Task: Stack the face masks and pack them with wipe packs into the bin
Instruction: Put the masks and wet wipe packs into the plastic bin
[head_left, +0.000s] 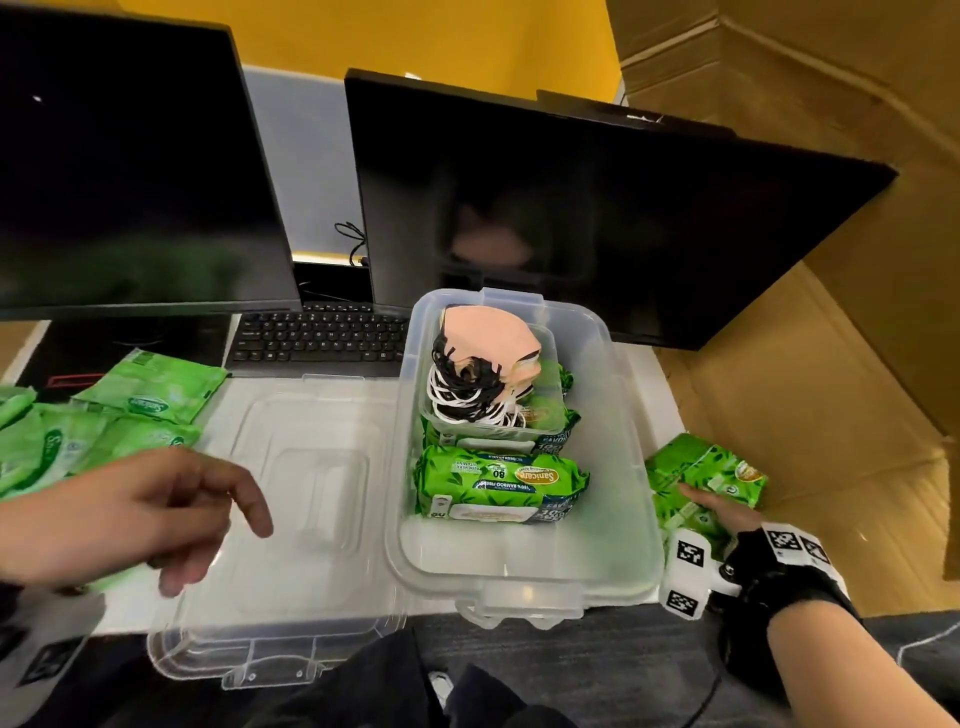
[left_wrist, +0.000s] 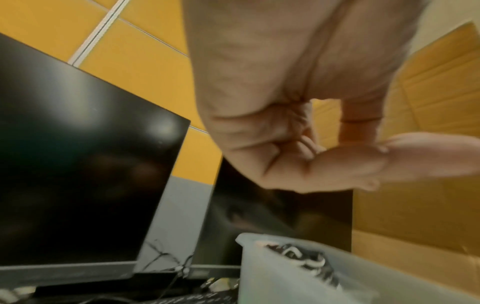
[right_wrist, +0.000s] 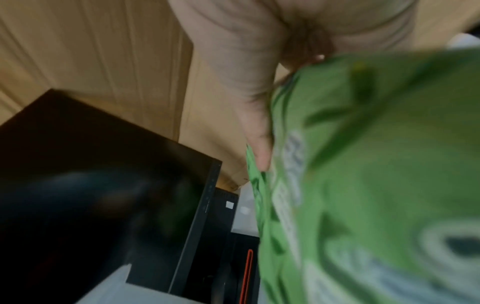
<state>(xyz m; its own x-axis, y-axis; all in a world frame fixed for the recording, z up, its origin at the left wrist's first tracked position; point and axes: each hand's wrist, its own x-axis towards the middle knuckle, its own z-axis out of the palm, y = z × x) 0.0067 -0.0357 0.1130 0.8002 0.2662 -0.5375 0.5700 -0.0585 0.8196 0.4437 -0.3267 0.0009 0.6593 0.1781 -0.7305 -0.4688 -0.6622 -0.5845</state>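
In the head view, the bin (head_left: 524, 566) sits at centre on the surface (head_left: 657, 374), holding masks (head_left: 488, 348) and a pack (head_left: 498, 480). The left hand (head_left: 156, 512) hovers at lower left, fingers loosely curled, empty. The right hand (head_left: 727, 512) at lower right grips a green pack (head_left: 717, 470). The left wrist view shows curled fingers (left_wrist: 306, 144) above the bin. The right wrist view shows the thumb (right_wrist: 259, 144) pressing the pack.

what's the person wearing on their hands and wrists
The right hand has a black fingerless glove with a black wrist strap, carrying white blocks printed with black square-patterned markers. The left hand is bare; a grey piece with a dark square marker sits at its wrist, near the picture's edge. No sleeves show.
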